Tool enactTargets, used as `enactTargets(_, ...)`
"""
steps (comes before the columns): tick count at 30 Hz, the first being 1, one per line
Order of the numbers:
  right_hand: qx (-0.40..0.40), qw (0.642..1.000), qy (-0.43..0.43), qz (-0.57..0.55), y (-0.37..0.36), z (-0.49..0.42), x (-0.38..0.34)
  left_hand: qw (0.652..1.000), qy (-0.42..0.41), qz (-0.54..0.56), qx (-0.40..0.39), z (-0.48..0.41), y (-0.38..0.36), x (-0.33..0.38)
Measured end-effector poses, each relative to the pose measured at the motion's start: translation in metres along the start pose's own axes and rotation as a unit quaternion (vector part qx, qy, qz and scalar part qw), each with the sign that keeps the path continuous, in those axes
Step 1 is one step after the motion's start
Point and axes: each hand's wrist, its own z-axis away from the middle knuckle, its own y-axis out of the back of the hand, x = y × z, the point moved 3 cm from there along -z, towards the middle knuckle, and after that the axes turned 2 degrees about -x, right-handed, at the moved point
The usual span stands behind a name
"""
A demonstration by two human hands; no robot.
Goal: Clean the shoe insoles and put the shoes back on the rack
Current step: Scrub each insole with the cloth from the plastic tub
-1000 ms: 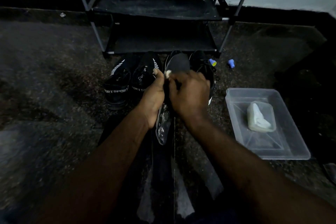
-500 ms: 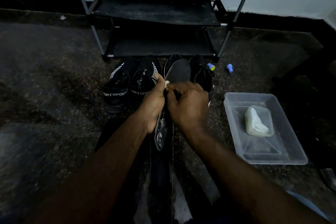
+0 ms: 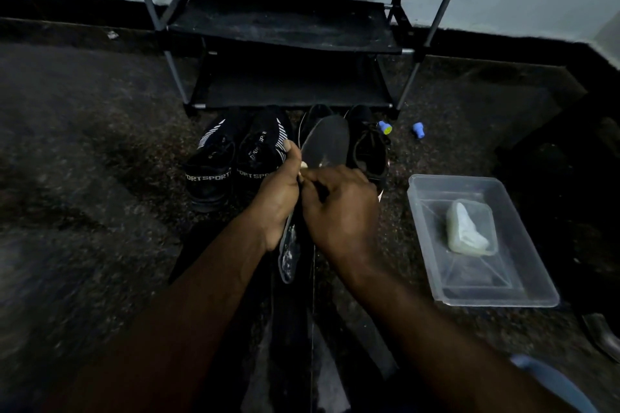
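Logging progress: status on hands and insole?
Left hand grips insole. Right hand rubs pale wipe on it. Shoes on floor; rack unobstructed.

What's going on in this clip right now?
A person sits on the floor facing a shoe rack whose visible shelves hold nothing. The left hand holds a dark insole upright while the right hand rubs it with a small pale wad. Four black shoes wait on the floor before the rack, and a clear plastic tray sits to the right.
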Motion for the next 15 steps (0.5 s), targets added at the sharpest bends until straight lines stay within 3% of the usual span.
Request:
enactTargets(7, 0.041, 0.997, -0.040, 0.053, 0.013, -0.073, 0.015, 0.992, 0.023, 0.067, -0.103, 0.018, -0.015, 0.010)
enactTargets(15, 0.016, 0.997, -0.051, -0.049, 0.032, -0.077, 0.045, 0.981, 0.048, 0.123, -0.142, 0.019, -0.012, 0.011)
